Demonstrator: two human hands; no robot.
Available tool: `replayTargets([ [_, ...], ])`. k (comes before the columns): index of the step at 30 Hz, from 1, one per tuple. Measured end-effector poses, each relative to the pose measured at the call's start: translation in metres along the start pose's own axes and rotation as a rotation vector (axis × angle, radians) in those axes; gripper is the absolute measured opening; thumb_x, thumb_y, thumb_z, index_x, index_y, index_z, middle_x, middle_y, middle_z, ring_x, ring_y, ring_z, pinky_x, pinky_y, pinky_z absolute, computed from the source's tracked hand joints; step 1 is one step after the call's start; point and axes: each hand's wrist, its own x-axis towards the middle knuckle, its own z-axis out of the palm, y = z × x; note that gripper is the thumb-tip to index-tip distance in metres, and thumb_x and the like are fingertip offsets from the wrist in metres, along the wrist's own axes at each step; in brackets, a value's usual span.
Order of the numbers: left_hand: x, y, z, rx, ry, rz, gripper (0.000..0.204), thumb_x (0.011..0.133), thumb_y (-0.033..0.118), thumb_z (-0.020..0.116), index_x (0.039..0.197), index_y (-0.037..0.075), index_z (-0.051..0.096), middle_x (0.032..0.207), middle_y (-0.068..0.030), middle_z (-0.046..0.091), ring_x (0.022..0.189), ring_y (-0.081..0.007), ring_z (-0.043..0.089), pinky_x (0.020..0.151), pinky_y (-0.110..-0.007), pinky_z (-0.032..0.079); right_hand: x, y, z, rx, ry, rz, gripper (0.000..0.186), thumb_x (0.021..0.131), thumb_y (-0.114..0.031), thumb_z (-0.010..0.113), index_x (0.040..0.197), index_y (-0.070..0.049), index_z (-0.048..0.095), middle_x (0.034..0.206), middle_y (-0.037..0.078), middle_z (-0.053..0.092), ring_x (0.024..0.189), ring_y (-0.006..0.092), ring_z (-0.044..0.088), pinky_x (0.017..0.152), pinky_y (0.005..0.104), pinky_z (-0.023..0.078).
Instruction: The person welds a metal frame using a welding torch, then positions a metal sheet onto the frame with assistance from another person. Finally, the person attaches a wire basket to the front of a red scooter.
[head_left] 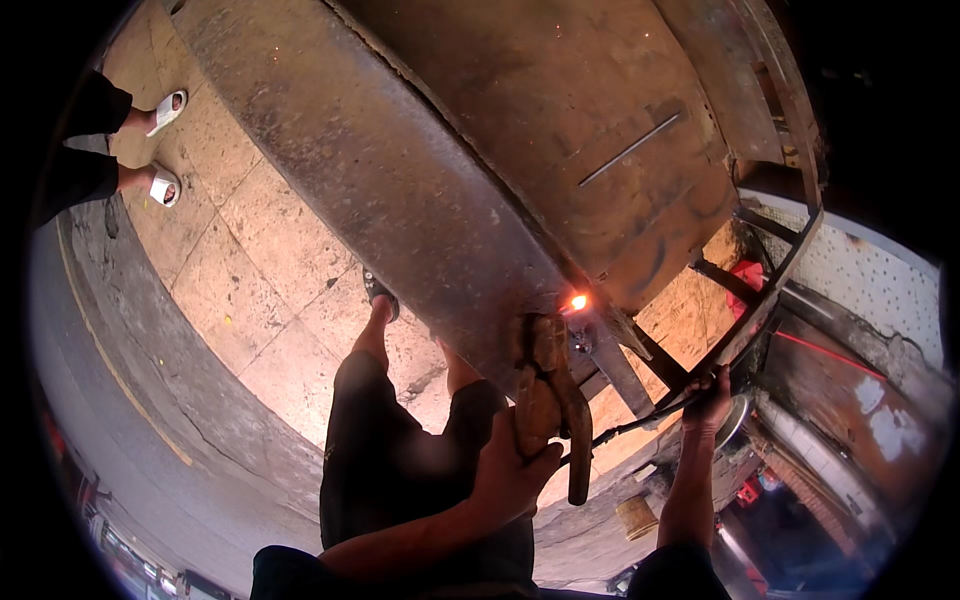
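Observation:
My left hand (510,465) is closed on a worn brown welding-holder-like tool (542,400), raised over the near end of a rusty steel panel (350,170). A bright orange glow (578,301) shows just above the tool on the metal. My right hand (706,405) is closed at the edge of an open bar frame (740,327). A black cable (620,431) runs between my hands; whether my right fingers hold it or the bar is unclear. A thin metal rod (628,150) lies on the brown plate (540,80).
Another person's legs in white slides (164,186) stand at upper left on tiled pavement (240,250), beside a grey road (120,370). My own legs (360,400) are below the steel panel. At right are a red object (747,280), a dotted pale board (870,280) and assorted clutter.

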Motion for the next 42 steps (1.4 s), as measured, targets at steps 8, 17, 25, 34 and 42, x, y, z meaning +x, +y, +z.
replayTargets([
  [8,0.003,-0.002,-0.003,-0.016,-0.07,-0.064,0.039,0.082,0.015,0.063,0.112,0.004,0.04,0.086,-0.0118,0.061,0.066,-0.0181,0.062,0.059,-0.033,0.051,-0.005,-0.001,0.002,-0.032,0.084,-0.026,0.024,0.093,-0.039,0.058,0.086,-0.016,0.056,0.06,-0.005,0.046,0.057,0.0104,0.049,0.052,0.0228,0.038],
  [17,0.002,-0.002,0.0,-0.039,-0.042,0.005,0.042,0.078,0.007,0.061,0.115,0.002,0.043,0.095,-0.0085,0.058,0.082,-0.0177,0.059,0.072,-0.033,0.049,-0.01,-0.004,0.009,-0.052,0.121,-0.013,0.024,0.091,-0.036,0.059,0.09,-0.013,0.06,0.064,-0.004,0.048,0.059,0.0112,0.049,0.055,0.0255,0.042],
  [25,-0.008,-0.002,-0.004,-0.052,-0.004,-0.02,0.054,0.08,0.016,0.071,0.121,0.002,0.039,0.098,-0.0093,0.057,0.089,-0.0144,0.056,0.075,-0.032,0.049,0.01,0.001,-0.012,0.001,-0.023,0.008,0.021,0.095,-0.036,0.054,0.091,-0.015,0.054,0.067,-0.006,0.048,0.059,0.0061,0.044,0.052,0.0209,0.037],
  [34,-0.004,0.01,-0.005,-0.098,-0.036,-0.104,0.049,0.081,0.015,0.069,0.118,0.0,0.042,0.095,-0.0137,0.06,0.082,-0.0176,0.06,0.07,-0.033,0.05,-0.004,-0.003,0.006,-0.006,-0.068,0.002,0.026,0.095,-0.04,0.052,0.087,-0.015,0.054,0.06,-0.005,0.045,0.055,0.0093,0.044,0.051,0.0231,0.036],
  [42,-0.005,0.0,-0.004,-0.083,-0.039,-0.092,0.049,0.081,0.018,0.069,0.118,0.001,0.041,0.092,-0.0149,0.062,0.08,-0.0192,0.062,0.068,-0.034,0.05,-0.002,0.001,0.0,-0.007,0.004,-0.011,0.026,0.096,-0.038,0.051,0.086,-0.014,0.055,0.058,-0.004,0.045,0.053,0.0109,0.045,0.05,0.0242,0.038],
])
